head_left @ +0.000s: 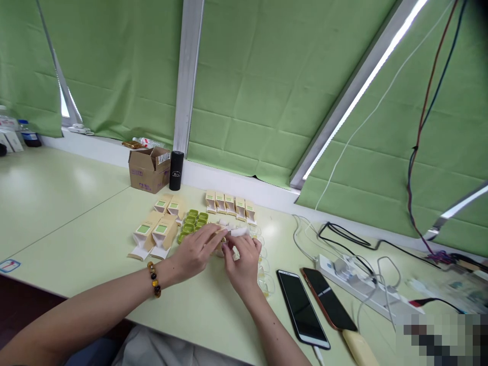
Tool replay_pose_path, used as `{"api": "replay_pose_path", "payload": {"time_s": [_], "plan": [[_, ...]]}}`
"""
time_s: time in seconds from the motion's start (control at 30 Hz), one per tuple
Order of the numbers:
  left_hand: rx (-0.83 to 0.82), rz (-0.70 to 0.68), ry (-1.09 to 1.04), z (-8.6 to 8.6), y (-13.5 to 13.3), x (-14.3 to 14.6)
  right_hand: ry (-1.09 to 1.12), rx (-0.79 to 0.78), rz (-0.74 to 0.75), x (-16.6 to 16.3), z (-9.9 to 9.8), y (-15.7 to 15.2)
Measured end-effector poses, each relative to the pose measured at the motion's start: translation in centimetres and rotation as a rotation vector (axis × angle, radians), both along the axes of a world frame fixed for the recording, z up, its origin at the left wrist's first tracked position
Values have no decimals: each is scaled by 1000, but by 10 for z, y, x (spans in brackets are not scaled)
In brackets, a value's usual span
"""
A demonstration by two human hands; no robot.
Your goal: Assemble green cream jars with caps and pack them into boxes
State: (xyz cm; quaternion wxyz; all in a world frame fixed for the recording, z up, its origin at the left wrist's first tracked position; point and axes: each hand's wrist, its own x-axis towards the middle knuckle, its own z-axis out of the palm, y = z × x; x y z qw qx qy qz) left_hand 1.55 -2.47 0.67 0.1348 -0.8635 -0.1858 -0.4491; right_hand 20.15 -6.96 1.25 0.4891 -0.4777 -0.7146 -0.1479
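My left hand (198, 250) and my right hand (243, 262) meet over the pale green table (76, 213), fingers pinched together on a small white paper piece (240, 232) and a small item under it that I cannot make out. Just behind the hands lie several small green caps (192, 221). To their left are open cream-and-green cartons (154, 235), and a row of upright small cartons (230, 204) stands behind. Clear plastic pieces (265, 277) lie right of my right hand. A beaded bracelet (154, 279) is on my left wrist.
A brown cardboard box (148, 169) and a black cylinder (176, 171) stand near the window sill. Two phones (303, 307) (328, 305) lie to the right, beside a white power strip (362, 284) with tangled cables. Green blinds cover the windows.
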Motion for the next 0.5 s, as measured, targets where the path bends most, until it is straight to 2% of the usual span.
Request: {"api": "replay_pose_path", "payload": {"time_s": [0.2, 0.5], "plan": [[104, 53, 55, 1, -2, 2, 214, -72, -11, -9, -7, 1], [7, 129, -13, -4, 11, -5, 749, -178, 210, -8, -12, 3]]}}
